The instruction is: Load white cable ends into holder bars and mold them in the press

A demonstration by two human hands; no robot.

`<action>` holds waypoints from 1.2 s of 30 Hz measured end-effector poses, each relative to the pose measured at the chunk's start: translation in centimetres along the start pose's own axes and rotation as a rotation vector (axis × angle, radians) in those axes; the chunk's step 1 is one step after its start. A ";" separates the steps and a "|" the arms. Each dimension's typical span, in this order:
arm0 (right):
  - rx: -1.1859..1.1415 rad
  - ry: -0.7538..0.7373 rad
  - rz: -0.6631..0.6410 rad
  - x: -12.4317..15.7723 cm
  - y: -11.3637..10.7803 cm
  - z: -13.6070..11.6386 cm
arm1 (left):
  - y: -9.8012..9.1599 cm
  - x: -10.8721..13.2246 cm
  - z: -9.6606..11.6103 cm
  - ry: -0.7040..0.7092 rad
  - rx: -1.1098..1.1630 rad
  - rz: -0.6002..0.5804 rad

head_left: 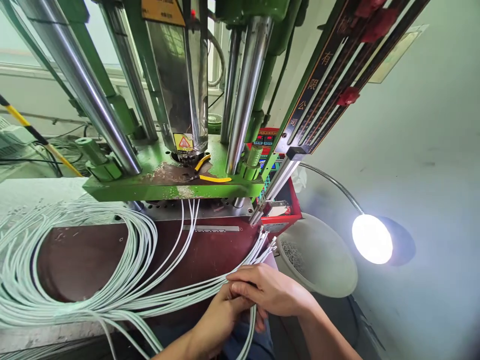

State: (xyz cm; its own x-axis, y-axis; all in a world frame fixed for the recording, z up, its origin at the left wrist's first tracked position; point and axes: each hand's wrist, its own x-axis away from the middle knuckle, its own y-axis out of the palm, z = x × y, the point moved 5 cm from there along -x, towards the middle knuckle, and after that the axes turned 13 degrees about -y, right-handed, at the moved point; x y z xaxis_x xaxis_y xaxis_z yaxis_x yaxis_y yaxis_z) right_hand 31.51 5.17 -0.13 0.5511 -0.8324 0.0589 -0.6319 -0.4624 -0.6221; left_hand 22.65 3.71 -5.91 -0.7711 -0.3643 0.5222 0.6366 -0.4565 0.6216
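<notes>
A large coil of white cables lies on the brown work surface, and a bundle of loose cables runs from it toward my hands. My left hand is closed on part of this bundle, its fingers partly hidden. Lying over it, my right hand has bent fingers closed around the cables too. Cable ends with small connectors stick out beyond my hands, and a few strands hang below them. Several other cables lead under the green press plate.
Yellow-handled pliers rest on the press plate beneath the metal nozzle. To the right are a red control box, a pale bin with scraps inside, and a lit lamp. A metal ruler-like strip lies behind the bundle.
</notes>
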 end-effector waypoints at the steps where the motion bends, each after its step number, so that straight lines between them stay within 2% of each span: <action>1: -0.006 -0.026 -0.058 -0.4 0.1 -0.2 | -0.3 0.1 0.2 0.012 -0.001 0.004; 3: -0.027 -0.039 -0.055 -1.7 -0.4 0.0 | -0.9 0.4 0.4 0.011 0.026 0.015; 5: 0.009 -0.018 0.102 -3.8 -1.5 1.1 | -1.9 0.7 0.6 0.022 0.085 0.075; 7: 0.212 0.000 0.304 -6.3 -2.6 2.6 | -2.7 1.2 0.8 0.053 0.101 0.141; 8: 0.343 0.011 0.330 -7.6 -2.6 3.4 | -3.0 1.4 0.9 0.070 0.094 0.167; 10: 0.539 0.040 0.290 -10.0 -1.9 4.9 | -3.5 1.8 1.0 0.098 0.071 0.200; 13: 0.652 0.062 0.206 -12.0 -0.6 6.0 | -3.8 2.2 1.1 0.131 0.033 0.219; 16: 0.688 0.076 0.185 -11.0 -0.4 5.4 | -4.0 2.4 1.2 0.161 -0.016 0.233; 18: 0.703 0.133 0.187 -9.0 -1.0 4.8 | -4.0 2.3 1.4 0.178 -0.039 0.241; 20: 0.644 0.253 0.197 -6.3 -1.9 4.8 | -3.9 2.2 1.5 0.187 -0.065 0.232; 22: 0.455 0.355 0.230 -3.5 -2.4 4.9 | -3.6 1.8 1.4 0.181 -0.086 0.209; 25: 0.039 0.315 0.328 -0.6 -2.3 4.4 | -2.9 1.1 1.2 0.142 -0.086 0.155; 28: -0.223 0.238 0.382 0.4 -1.6 3.4 | -2.4 0.5 1.0 0.114 -0.118 0.143; 33: -0.315 0.246 0.435 0.0 -1.1 2.4 | -1.7 0.5 1.1 0.083 -0.224 0.198; 36: -0.359 0.221 0.409 -0.4 -1.1 2.0 | -1.6 0.8 1.2 0.086 -0.267 0.235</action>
State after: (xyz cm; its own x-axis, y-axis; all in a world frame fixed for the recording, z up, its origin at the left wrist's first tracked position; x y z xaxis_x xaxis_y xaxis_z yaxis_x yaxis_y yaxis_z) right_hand 33.07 6.66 -1.08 0.1212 -0.9911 0.0548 -0.9354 -0.1325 -0.3277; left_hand 21.08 5.09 -5.80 -0.6095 -0.5460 0.5748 0.7797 -0.5440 0.3100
